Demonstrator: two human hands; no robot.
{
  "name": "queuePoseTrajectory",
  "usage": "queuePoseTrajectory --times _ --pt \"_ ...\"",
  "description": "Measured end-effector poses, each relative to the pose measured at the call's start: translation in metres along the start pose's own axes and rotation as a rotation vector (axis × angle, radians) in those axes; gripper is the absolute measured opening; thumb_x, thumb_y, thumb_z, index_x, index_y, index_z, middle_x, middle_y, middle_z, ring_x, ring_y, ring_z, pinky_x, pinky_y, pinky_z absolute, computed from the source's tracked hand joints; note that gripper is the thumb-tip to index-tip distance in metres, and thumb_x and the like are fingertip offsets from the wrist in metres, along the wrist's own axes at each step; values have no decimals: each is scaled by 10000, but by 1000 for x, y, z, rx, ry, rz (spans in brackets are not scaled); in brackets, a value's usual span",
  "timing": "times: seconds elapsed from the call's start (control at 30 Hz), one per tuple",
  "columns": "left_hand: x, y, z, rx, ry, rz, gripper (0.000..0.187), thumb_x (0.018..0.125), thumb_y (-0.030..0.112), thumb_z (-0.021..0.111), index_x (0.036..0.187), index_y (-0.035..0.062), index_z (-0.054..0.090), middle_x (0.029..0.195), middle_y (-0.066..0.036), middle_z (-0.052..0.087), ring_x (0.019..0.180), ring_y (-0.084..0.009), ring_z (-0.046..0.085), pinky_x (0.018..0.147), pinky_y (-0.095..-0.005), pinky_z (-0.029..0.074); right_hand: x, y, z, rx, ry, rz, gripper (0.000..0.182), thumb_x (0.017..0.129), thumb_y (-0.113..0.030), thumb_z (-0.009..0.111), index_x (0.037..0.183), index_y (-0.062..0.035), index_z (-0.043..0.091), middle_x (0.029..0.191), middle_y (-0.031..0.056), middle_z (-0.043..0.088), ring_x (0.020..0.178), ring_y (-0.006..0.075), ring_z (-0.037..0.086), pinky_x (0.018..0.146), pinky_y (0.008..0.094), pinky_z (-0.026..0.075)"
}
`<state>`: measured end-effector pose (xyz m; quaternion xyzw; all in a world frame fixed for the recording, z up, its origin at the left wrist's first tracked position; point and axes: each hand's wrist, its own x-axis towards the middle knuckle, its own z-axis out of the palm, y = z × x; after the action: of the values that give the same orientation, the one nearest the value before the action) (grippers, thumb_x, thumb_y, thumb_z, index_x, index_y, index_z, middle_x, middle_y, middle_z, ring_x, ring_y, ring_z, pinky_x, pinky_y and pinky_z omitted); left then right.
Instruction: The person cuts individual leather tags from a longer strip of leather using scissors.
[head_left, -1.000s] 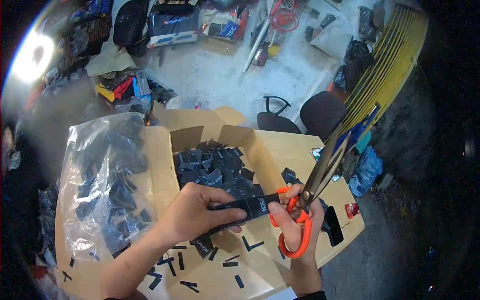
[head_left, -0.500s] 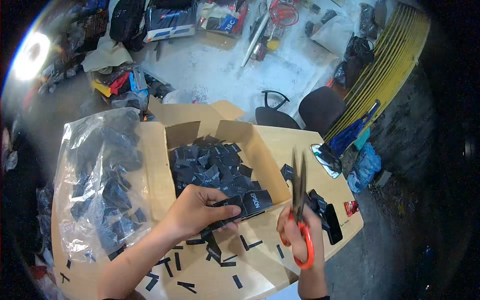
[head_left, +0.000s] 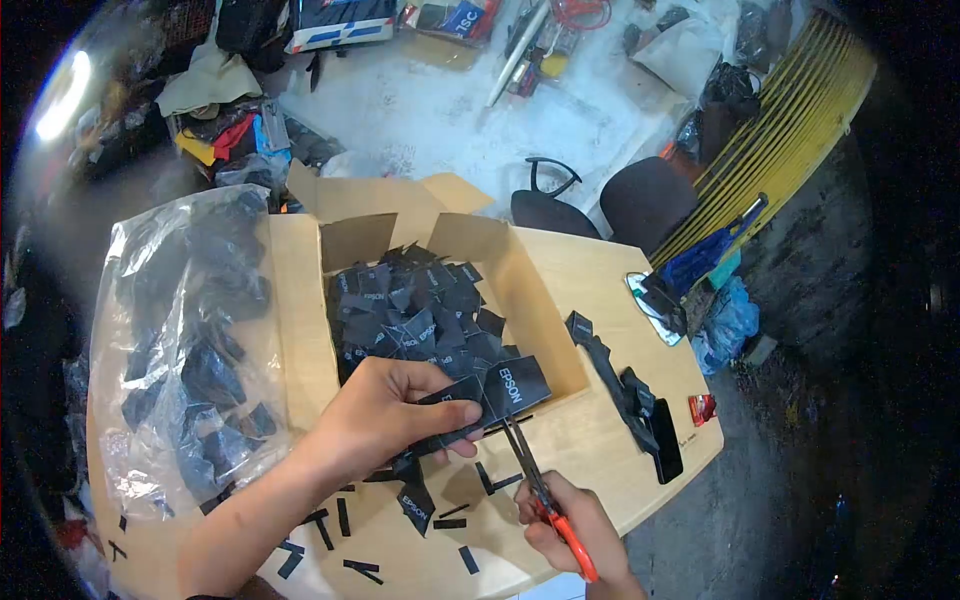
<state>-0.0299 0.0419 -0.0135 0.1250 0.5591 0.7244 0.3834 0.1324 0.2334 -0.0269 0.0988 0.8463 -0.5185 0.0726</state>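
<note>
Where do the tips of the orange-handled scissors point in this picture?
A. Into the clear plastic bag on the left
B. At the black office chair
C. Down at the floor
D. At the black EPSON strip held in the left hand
D. The right hand holds the scissors with blade tips just under the EPSON strip gripped by the left hand.
</note>
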Motion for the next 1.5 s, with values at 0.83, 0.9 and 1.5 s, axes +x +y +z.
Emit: queuePoseTrajectory --times 0.83,0.9,1.5 --pt "-1 2 -4 36 -24 -4 151 810 106 680 823 -39 639 760 -104 675 640 -118 644 581 -238 524 28 -25 9 24 3 -45 752 677 -747 573 861 -20 513 661 16 489 618 95 453 565 227 366" --pt "-3 5 -4 56 -32 12 165 823 114 668 823 -47 632 756 -106 674 657 -117 650 587 -225 515 29 -24 8 -7 -16 -28 770 659 -759 575 860 -19 512 661 13 486 617 92 450 563 227 364" --pt "-1 2 -6 23 -42 20 165 814 121 679 820 -34 623 740 -100 671 619 -122 643 527 -225 496 33 -10 4 -27 -99 -132 552 743 -514 698 981 -50 516 643 35 534 554 113 510 538 251 426"
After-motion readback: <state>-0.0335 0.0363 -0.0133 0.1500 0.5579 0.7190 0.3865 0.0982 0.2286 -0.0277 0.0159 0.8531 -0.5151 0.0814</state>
